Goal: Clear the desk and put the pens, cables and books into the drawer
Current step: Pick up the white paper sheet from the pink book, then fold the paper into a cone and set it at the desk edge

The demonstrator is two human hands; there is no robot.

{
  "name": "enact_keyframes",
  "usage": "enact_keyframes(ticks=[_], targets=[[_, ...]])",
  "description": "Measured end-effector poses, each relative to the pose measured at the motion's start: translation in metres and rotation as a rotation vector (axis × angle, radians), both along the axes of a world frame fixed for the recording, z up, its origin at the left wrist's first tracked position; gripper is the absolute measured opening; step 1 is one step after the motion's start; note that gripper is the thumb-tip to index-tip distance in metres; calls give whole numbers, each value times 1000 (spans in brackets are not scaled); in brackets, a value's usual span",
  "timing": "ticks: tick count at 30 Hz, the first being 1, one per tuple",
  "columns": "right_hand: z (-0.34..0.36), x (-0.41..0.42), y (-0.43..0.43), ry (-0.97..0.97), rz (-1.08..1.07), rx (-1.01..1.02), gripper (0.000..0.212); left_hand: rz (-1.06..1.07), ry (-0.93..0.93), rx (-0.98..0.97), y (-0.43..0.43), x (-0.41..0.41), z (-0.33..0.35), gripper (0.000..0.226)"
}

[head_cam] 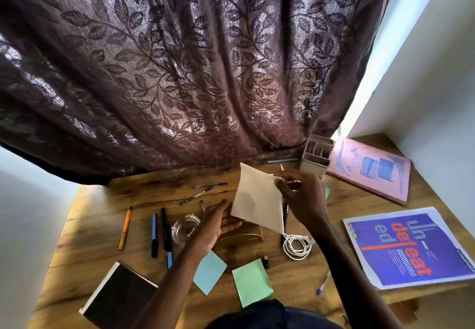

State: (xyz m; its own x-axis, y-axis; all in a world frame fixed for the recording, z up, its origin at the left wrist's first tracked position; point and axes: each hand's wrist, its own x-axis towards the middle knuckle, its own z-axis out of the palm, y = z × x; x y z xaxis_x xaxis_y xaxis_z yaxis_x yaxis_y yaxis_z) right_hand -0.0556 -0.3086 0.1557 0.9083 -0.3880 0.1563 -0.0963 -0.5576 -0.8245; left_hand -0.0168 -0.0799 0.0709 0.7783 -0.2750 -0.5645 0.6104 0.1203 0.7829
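Dark clothing (272, 316) fills the bottom edge, cut off by the frame, and both bare forearms rise from it over the wooden desk (108, 228). Just beyond lie a green sticky note (252, 282) and a blue sticky note (209, 272), with a black notebook (120, 300) at the near left, its lower corner blurred towards the frame edge. At centre the right hand (303, 200) pinches one corner of a cream sheet of paper (257, 200) between thumb and fingertips, lifting it clear of the desk; the left hand (218, 223) is spread open, palm up, just under the sheet's lower edge, grasping nothing. That sheet hides part of a brown wooden object (246, 235) beneath it, which I cannot identify, and the top of a dark pen beside the right wrist. A coiled white cable (295, 246) lies below the right wrist, one end tucked under the arm. Left of the hands sit a glass dish (183, 228), an orange pen (124, 227), a blue-and-black pen (153, 235) and a black marker (165, 231); farther back, purple pens (209, 186) are smeared by blur. At right rest a purple book (408, 247), its corner cut off, a pink book (372, 169) and a beige pen holder (316, 159) against the leaf-patterned curtain (180, 71). No drawer can be made out.
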Motion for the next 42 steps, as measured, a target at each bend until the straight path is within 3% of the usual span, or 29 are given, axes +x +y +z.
enact_keyframes(ticks=[5, 12, 18, 28, 42], targets=[[-1, 1, -5, 4, -32, -5, 9, -66, -140, 191, 0, -2, -1, 31], [-9, 0, -8, -21, -87, -128, 11, -79, -261, 355, -4, -5, 2, 13], [-17, -14, 22, 19, 39, -271, 20, -7, -220, 261, -19, -14, 22, 13], [-28, -22, 47, 110, 276, -335, 21, 67, -89, 110, -30, -23, 44, 12], [-30, -20, 41, 149, 282, -377, 20, 63, -62, 103, -28, -24, 51, 23]])
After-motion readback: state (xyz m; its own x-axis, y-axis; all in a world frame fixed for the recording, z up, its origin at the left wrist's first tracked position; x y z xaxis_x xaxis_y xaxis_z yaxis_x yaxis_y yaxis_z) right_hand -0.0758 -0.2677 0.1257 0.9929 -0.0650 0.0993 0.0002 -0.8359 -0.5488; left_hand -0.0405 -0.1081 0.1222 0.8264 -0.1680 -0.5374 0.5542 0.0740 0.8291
